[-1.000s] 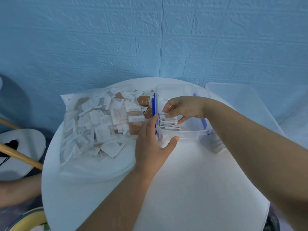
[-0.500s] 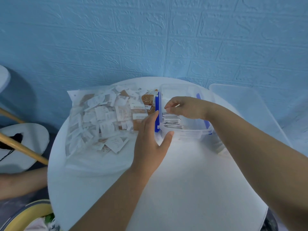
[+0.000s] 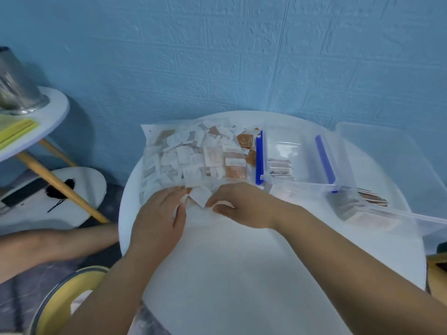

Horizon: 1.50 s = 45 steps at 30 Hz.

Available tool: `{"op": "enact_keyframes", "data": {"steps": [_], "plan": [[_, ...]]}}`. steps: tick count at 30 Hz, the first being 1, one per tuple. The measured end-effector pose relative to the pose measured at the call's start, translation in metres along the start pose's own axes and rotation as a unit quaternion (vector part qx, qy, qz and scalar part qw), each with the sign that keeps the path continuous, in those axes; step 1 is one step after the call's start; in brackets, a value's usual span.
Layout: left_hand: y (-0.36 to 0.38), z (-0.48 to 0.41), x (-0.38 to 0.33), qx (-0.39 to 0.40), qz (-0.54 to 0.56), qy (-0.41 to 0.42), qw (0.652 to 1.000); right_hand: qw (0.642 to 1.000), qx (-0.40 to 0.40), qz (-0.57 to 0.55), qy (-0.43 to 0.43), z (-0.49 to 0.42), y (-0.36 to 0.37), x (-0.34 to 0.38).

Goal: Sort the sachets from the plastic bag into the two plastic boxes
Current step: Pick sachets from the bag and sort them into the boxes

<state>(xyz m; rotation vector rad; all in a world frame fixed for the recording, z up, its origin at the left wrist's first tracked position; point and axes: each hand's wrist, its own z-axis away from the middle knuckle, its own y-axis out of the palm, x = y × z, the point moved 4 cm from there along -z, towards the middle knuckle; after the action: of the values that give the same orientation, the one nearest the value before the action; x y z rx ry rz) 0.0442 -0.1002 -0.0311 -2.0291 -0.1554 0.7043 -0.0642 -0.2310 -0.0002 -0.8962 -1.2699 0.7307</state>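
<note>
Now both my hands are at the near edge of the bag (image 3: pixel 191 155), which lies flat on the left half of the table (image 3: pixel 242 274), its long axis running from the far edge toward me. My left hand (image 3: pixel 159 213) rests on the bag's mouth with its fingers loosely spread, and I cannot tell whether it grips anything. My right hand (image 3: pixel 239 204) sits just beside it, fingers curled narrow, pinching at the white sachet (image 3: pixel 200 197) that pokes out between my 2 hands. That sachet touches both sets of fingertips, so either hand could take it, though the right looks better placed.

What matters next is direction: the 2 boxes lie to my right. The blue-clipped box (image 3: pixel 297 163) stands just right of the bag, at the far right of the table, with a short row of sachets on edge against its left wall. The second box (image 3: pixel 367 209) sits nearer the right edge, partly under the first, holding brownish sachets. My right hand is the nearer one to both, so I judge it should carry.

Most sachets remain bagged, white ones mixed with orange-brown ones. Printing shows on them, but it is too small and blurred to read.
</note>
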Motion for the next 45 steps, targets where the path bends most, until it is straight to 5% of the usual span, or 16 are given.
{"op": "enact_keyframes", "data": {"steps": [13, 22, 28, 32, 35, 41, 45], "plan": [[0.008, -0.025, 0.006, 0.047, 0.011, 0.071, 0.996, 0.986, -0.161, 0.044, -0.029, -0.038, 0.004, -0.004], [0.019, -0.035, 0.007, 0.123, -0.103, 0.034, 0.986, 0.982, -0.011, 0.186, 0.02, -0.048, 0.026, -0.014], [0.01, -0.016, 0.009, 0.16, -0.027, 0.106, 0.981, 0.984, 0.034, 0.172, -0.004, -0.024, 0.02, -0.015], [-0.007, -0.011, 0.008, 0.118, 0.078, 0.121, 0.983, 0.998, -0.005, 0.065, 0.016, -0.008, 0.008, -0.013], [-0.011, -0.013, 0.015, 0.061, 0.016, 0.091, 0.994, 0.994, -0.086, 0.048, 0.042, -0.007, 0.002, -0.01], [0.015, -0.007, 0.01, 0.207, -0.148, 0.01, 0.967, 0.994, -0.062, 0.06, 0.068, -0.022, 0.021, -0.009], [0.015, 0.002, 0.011, 0.244, -0.151, 0.06, 0.956, 0.995, -0.011, 0.09, 0.036, -0.021, 0.034, -0.012]]}}
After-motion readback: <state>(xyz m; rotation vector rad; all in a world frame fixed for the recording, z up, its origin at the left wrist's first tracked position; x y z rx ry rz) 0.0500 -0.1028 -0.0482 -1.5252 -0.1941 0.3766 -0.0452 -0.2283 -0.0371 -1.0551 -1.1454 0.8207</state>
